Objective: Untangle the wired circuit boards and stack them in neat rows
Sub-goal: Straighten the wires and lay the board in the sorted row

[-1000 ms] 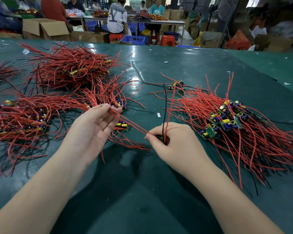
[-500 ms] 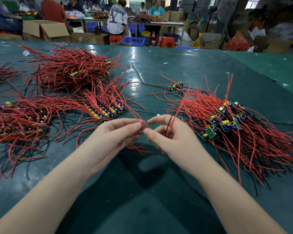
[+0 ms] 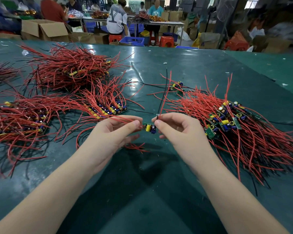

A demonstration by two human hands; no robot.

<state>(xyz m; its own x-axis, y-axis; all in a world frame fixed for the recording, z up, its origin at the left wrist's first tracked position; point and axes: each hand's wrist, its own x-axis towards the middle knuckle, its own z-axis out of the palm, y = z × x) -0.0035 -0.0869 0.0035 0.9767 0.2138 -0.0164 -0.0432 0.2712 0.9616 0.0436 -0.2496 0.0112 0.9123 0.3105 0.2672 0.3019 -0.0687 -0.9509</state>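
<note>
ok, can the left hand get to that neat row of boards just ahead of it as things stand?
Probably yes, once freed. The left hand sits just short of the row with only loose red wires between, but its fingers now pinch the wires of the board held with the right hand.

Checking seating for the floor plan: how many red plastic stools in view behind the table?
3. One stool under the seated person in the white shirt, one further right by the blue crate, one at far right. Others may be hidden behind boxes.
</note>
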